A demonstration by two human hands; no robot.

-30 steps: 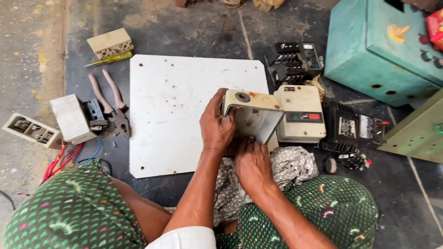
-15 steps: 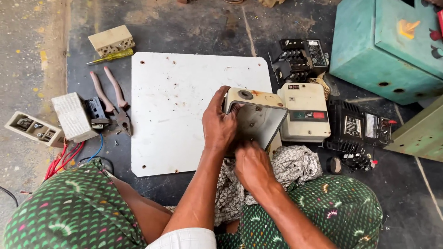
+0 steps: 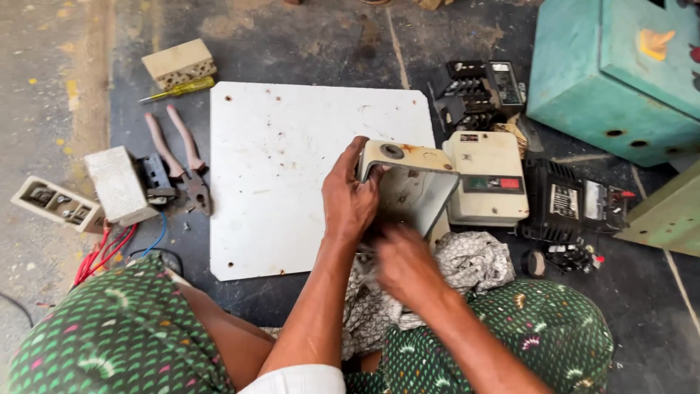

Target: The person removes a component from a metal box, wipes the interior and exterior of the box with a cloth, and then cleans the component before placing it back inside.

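Holding cream housing (image 3: 408,182) upright, left hand (image 3: 350,201) fingers clamping its left edge | my right hand (image 3: 401,259) nearer its open underside, blurred, grip unclear | white plate (image 3: 292,168) left of housing.

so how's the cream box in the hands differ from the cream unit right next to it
The open cream housing is hollow, tilted on edge and gripped by the left hand. The closed cream unit lies flat on the floor, untouched, and bears a dark strip with a red patch. Both are cream, boxy, with rounded corners.
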